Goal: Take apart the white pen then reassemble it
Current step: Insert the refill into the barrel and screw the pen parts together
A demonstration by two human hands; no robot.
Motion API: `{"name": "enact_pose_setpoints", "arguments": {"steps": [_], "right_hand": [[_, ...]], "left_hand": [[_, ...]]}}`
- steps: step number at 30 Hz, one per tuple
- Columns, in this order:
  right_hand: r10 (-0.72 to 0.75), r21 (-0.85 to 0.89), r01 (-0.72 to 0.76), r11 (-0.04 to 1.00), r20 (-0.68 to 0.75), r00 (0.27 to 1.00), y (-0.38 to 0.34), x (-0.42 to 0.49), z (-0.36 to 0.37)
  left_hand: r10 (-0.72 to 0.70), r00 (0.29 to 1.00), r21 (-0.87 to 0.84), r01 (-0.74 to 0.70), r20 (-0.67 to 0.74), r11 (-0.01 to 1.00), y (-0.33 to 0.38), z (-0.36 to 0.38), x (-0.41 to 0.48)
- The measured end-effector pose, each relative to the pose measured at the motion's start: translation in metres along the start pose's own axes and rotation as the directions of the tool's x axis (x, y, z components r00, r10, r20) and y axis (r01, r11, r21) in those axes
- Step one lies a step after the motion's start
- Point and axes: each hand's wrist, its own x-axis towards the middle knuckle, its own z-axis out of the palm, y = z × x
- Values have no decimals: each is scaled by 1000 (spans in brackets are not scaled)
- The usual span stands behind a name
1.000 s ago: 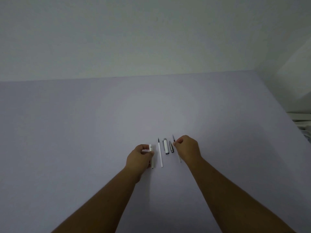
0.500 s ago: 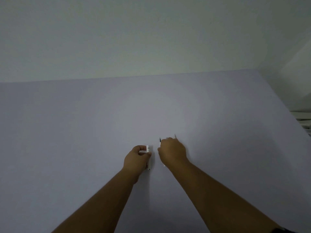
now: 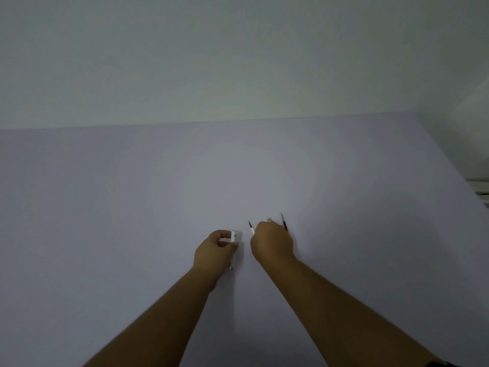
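Note:
The white pen lies in pieces on a pale table (image 3: 158, 207). My left hand (image 3: 215, 249) is closed around the white pen barrel (image 3: 233, 236), whose lower end sticks out below my fingers. My right hand (image 3: 272, 242) covers the loose parts just right of it. Its fingers pinch the thin white refill (image 3: 251, 227), and the refill's dark tip leans up and to the left. The grey end of a short pen section (image 3: 269, 220) peeks out above my knuckles. A thin dark piece (image 3: 284, 223) lies at the hand's right side. The rest of the parts are hidden.
The table ends at a plain wall at the back, and its right edge slants down the frame. A white slatted object (image 3: 480, 190) sits past that right edge.
My right hand moved left from the thin dark piece onto the refill, whose tip now tilts left instead of lying straight. My left hand kept hold of the barrel.

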Motion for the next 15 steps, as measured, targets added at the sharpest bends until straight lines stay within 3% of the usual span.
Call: {"name": "enact_pose_setpoints", "arguments": {"steps": [4,7,10,15], "right_hand": [[21,365,22,931,-113,993,-3,-3,-9],[122,700,61,712,-208,971,-1,-4,-21],[171,801,64,595,-204,964,3,-3,-26],[174,822,57,567,-187,967,10,-5,-23]], "left_hand": [[75,997,124,-75,2,989,1,-1,-3],[148,989,220,-147,14,964,3,-2,-4],[203,979,276,-201,21,940,6,-3,-4],[240,970,299,-239,31,924,8,-2,-7]]}}
